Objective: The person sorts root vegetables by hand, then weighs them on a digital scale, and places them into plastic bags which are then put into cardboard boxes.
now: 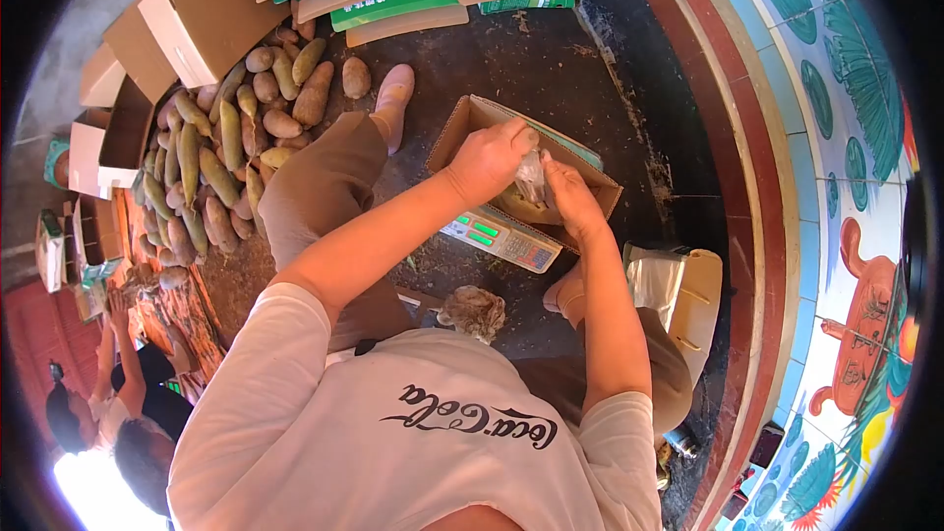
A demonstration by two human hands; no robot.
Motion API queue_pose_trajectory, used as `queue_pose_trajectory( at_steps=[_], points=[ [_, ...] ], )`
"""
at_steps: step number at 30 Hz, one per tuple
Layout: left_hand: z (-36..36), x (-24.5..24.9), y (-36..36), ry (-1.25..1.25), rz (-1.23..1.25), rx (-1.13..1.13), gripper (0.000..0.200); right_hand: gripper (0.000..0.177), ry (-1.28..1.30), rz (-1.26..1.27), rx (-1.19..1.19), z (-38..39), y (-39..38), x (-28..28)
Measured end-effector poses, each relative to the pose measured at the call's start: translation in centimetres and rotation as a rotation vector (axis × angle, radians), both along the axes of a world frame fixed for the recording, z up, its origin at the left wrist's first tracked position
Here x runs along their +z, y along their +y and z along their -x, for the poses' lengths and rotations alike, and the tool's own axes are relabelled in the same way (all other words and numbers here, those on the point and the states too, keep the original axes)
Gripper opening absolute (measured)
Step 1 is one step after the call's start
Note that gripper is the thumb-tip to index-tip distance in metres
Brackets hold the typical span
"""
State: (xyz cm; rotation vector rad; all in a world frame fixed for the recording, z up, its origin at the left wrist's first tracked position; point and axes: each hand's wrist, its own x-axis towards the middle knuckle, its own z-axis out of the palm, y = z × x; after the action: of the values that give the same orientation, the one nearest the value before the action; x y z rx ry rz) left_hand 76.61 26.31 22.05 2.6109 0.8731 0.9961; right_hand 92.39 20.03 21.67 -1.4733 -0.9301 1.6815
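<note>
Both hands are over an open cardboard box [455, 134] that rests on a scale [501, 238] with lit green displays. My left hand [494, 159] is closed at the top of a crumpled clear plastic bag [532, 177]. On the bag's right side, my right hand [573, 199] pinches its edge. The bag hangs into the box, and its lower part and the box's contents are only partly visible. Behind the hands, a pale green strip shows along the box's far inner side.
A pile of long tubers [231, 138] lies at the left beside open cardboard boxes [206, 0]. Flattened green cartons [393, 10] are stacked at the top. A cat [474, 313] sits near my lap. Plastic bags [653, 280] lie right. Other people [147, 383] are at lower left.
</note>
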Motion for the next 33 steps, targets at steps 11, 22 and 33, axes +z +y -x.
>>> queue_pose_trajectory(
  at_steps=[11,22,33],
  points=[
    [0.3,-0.1,-0.2,-0.025,0.025,-0.054,0.014,0.014,0.175,-0.287,-0.417,0.0,0.7,-0.3],
    [6.6,0.7,1.2,0.658,0.231,-0.138,0.015,0.015,0.189,0.057,-0.886,-1.2,-2.0,-5.9],
    [4.7,2.6,0.6,1.046,0.114,-0.144,0.011,0.012,0.492,0.158,-1.233,-1.3,0.1,-5.5]
  ],
)
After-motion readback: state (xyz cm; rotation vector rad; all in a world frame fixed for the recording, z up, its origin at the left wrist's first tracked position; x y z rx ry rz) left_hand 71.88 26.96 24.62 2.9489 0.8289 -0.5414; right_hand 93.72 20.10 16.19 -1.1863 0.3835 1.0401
